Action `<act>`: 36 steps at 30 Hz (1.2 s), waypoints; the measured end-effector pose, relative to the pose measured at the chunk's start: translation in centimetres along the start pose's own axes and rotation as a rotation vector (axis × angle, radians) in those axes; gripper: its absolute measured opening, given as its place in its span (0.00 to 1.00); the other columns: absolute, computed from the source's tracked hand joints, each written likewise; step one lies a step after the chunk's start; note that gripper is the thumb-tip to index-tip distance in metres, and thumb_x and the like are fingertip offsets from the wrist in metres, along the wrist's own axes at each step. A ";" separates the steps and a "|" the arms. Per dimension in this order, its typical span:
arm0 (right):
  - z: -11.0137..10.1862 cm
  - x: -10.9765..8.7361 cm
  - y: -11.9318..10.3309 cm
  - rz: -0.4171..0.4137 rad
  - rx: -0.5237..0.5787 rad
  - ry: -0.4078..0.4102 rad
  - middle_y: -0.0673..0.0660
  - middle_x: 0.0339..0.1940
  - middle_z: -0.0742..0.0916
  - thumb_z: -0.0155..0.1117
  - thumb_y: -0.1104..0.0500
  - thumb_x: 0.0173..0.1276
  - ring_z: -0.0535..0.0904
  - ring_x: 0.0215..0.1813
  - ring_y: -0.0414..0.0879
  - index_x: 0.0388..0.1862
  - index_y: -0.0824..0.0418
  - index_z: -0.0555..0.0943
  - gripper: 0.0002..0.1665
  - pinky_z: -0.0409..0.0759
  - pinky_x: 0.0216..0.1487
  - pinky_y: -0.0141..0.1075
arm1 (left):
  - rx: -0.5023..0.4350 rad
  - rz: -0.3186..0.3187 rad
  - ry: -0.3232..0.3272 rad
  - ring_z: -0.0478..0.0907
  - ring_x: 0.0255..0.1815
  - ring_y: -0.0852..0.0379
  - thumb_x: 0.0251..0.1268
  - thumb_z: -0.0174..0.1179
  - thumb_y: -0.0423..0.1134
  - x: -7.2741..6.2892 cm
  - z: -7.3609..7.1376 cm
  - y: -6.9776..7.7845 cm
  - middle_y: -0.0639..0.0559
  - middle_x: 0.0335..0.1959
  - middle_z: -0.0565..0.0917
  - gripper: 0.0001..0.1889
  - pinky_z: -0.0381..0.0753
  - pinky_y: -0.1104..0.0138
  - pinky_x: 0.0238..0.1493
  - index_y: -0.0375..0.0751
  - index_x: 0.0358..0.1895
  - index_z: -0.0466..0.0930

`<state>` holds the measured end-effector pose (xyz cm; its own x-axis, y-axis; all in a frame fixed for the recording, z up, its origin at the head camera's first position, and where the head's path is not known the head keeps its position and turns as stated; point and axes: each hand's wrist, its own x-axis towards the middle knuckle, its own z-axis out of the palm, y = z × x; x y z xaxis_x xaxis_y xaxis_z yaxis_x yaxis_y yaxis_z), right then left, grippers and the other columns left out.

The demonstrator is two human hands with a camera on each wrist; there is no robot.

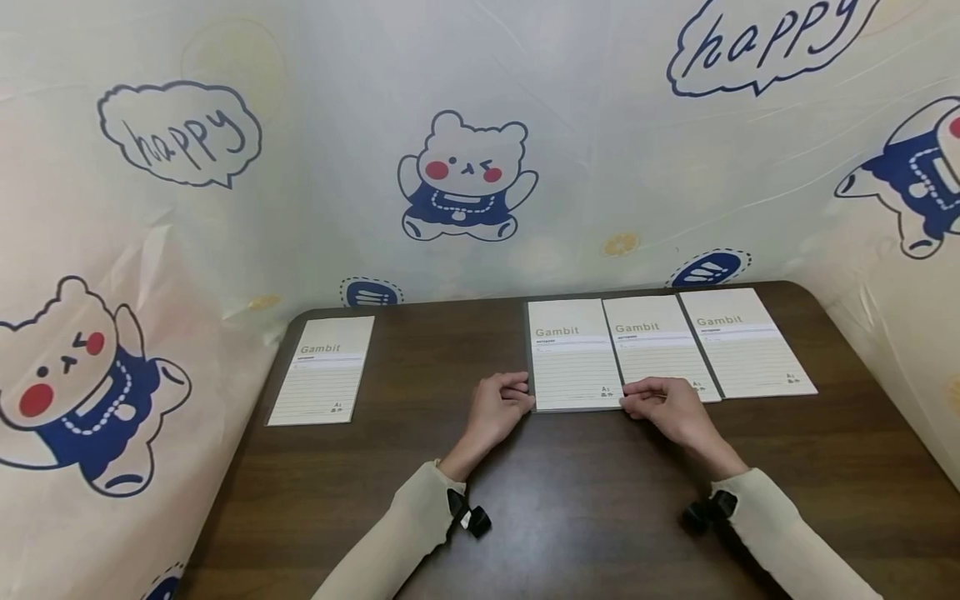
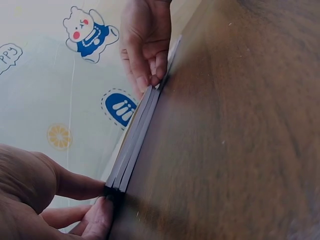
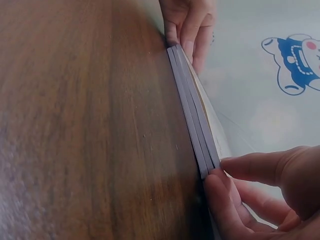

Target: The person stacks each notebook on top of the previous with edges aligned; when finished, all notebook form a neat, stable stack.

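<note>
While I look down from the head view, my left hand (image 1: pixel 498 408) pinches the near left corner of a stack of cream, lined "Gambit" notebooks with grey spines (image 1: pixel 573 358), and my right hand (image 1: pixel 670 406) pinches its near right corner. That stack lies flat on the dark brown wooden table (image 1: pixel 570 500), right of centre. Two more cream Gambit notebooks (image 1: pixel 712 342) lie fanned out to its right, each overlapping its neighbour. A single cream Gambit notebook (image 1: pixel 324 369) lies well apart, near the table's far left corner. Cream plastic sheeting printed with bears and "happy" bubbles (image 1: pixel 465 175) walls the table on three sides.

Seen from my left wrist, the stack (image 2: pixel 137 137) shows as three thin grey edges lying on the table (image 2: pixel 235 125). My left hand (image 2: pixel 45 200) grips the near corner between thumb and curled fingers; my right hand (image 2: pixel 146 42) holds the far end.

From my right wrist, the same three grey edges (image 3: pixel 192 120) run along the table (image 3: pixel 85 115). My right hand (image 3: pixel 260 195) clamps the near corner narrowly with thumb and forefinger, and my left hand (image 3: pixel 189 25) curls over the far corner.
</note>
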<state>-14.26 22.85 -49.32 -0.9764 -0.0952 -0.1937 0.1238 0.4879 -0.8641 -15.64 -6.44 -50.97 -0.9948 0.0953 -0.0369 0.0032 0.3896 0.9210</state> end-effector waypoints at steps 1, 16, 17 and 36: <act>0.0 0.0 0.0 -0.002 -0.009 0.002 0.65 0.42 0.93 0.70 0.62 0.71 0.90 0.37 0.40 0.53 0.72 0.86 0.17 0.86 0.38 0.30 | -0.002 0.002 0.004 0.89 0.43 0.49 0.60 0.72 0.29 0.0 0.0 0.0 0.39 0.44 0.88 0.20 0.89 0.63 0.48 0.31 0.57 0.86; 0.2 0.1 -0.1 -0.049 -0.131 0.052 0.60 0.38 0.93 0.73 0.59 0.70 0.88 0.35 0.41 0.51 0.69 0.87 0.17 0.82 0.35 0.28 | -0.017 -0.006 0.001 0.89 0.44 0.49 0.61 0.72 0.30 -0.1 0.0 -0.3 0.39 0.44 0.89 0.19 0.89 0.61 0.49 0.32 0.57 0.86; 0.2 0.1 -0.1 -0.065 -0.150 0.064 0.60 0.38 0.93 0.74 0.59 0.69 0.87 0.34 0.41 0.51 0.68 0.87 0.17 0.82 0.35 0.28 | -0.014 -0.005 -0.001 0.89 0.43 0.49 0.62 0.72 0.30 -0.2 0.0 -0.3 0.39 0.44 0.89 0.19 0.89 0.61 0.49 0.32 0.57 0.86; 4.8 1.1 -4.2 -0.302 -0.236 0.008 0.54 0.34 0.89 0.72 0.62 0.68 0.82 0.33 0.40 0.47 0.63 0.87 0.10 0.80 0.38 0.29 | 0.035 0.048 -0.053 0.89 0.48 0.47 0.72 0.66 0.39 -1.9 -2.2 -0.5 0.43 0.47 0.89 0.19 0.89 0.56 0.52 0.38 0.62 0.83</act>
<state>-15.03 16.56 -48.11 -0.9643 -0.2585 0.0579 -0.2127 0.6252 -0.7510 -13.99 -8.80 -50.51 -0.9866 0.1624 -0.0144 0.0551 0.4154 0.9080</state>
